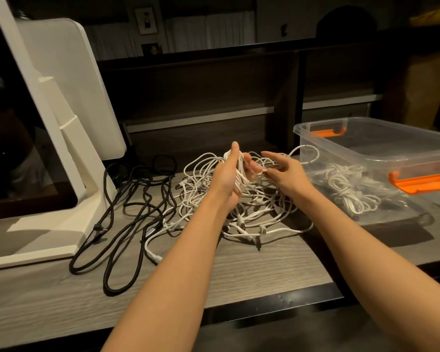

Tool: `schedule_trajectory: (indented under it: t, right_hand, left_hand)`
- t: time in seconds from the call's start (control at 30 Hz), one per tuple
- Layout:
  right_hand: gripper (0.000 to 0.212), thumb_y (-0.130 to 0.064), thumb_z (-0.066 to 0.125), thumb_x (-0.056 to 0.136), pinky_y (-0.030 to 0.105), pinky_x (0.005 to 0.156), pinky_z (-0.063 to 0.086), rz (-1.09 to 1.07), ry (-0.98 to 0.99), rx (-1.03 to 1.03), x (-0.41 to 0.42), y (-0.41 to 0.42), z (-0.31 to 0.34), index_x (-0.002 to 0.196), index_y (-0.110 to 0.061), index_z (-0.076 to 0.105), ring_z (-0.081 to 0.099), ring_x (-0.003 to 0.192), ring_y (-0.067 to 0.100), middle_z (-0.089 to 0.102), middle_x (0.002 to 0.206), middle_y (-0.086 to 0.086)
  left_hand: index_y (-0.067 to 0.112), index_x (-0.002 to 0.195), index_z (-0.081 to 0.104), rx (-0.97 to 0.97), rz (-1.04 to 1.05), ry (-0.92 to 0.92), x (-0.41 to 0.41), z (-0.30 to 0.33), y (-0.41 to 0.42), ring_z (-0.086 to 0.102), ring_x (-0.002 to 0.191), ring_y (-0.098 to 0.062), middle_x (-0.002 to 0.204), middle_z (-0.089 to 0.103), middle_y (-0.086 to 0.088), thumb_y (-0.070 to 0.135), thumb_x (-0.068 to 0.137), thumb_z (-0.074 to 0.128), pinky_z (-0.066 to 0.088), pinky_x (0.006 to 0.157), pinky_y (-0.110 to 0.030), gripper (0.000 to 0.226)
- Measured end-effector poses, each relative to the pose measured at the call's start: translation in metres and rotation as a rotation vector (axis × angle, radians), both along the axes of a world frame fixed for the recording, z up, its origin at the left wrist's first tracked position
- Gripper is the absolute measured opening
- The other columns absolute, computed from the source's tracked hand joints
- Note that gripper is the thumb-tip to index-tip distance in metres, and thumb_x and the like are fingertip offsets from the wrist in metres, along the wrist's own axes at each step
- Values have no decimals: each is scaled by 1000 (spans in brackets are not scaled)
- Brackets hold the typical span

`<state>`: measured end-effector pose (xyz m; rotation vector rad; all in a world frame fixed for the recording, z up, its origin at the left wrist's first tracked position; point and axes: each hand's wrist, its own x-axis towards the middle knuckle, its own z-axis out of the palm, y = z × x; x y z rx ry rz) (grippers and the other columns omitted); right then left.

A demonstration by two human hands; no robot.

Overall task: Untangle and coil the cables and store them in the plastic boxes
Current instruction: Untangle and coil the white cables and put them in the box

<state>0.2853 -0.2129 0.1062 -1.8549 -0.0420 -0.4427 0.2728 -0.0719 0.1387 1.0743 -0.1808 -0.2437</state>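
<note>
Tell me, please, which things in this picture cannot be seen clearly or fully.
Head view:
- Left hand: the white coil it grips hides the fingertips.
- Right hand: whether it pinches a strand is too small to tell.
- Coiled cables in the plastic box: blurred by the cloudy wall; count unclear.
- Box's right end: cut off by the frame edge.
- White cable tangle: overlaps hide single cables.
</note>
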Motion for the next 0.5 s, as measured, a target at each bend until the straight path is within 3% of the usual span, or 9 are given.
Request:
schedule_trajectory:
  t: [0.07,0.13,0.2,0.27,0.4,0.5]
  right_hand:
    - [43,-1,50,96,42,87,53,-33,-11,14,2,1,-2,135,-18,53,65,93,26,66,103,10]
    - [38,-5,52,96,41,88,55,-102,-45,-28,2,3,-3,131,-18,56,66,89,18,65,94,0]
    - [32,-9,54,95,38,87,55,-176,-96,-102,3,5,-4,125,-18,60,64,85,9,64,90,-5]
    - [26,-12,56,95,32,83,55,-231,-125,-178,1,6,-5,119,-17,64,62,82,5,66,94,-1]
    - [19,-23,63,91,28,78,50,-281,-146,-253,-3,3,1,105,-15,72,62,88,10,70,101,2]
    - [19,-23,64,90,24,73,46,-249,-137,-267,-7,5,7,102,-11,73,59,82,9,69,94,3]
  left_hand:
    - [10,76,53,-92,-10,139,5,0,4,50,48,-9,53,50,2,41,101,43,53,97,-37,42]
    - [10,69,49,-159,-39,268,6,0,9,41,35,-5,47,42,4,40,102,43,60,67,-26,44]
    - [11,66,47,-163,-106,359,3,1,12,38,30,-3,43,39,5,38,102,43,46,40,-14,46]
    - [11,66,46,-100,-142,380,1,0,11,38,28,-2,42,39,6,36,103,43,36,37,-9,45]
    - [11,68,47,-86,-128,379,1,1,8,40,30,-3,45,40,6,38,102,45,37,35,-9,43]
    - [12,66,47,-134,-52,382,1,1,9,40,32,-3,45,40,5,41,101,45,37,35,-11,45]
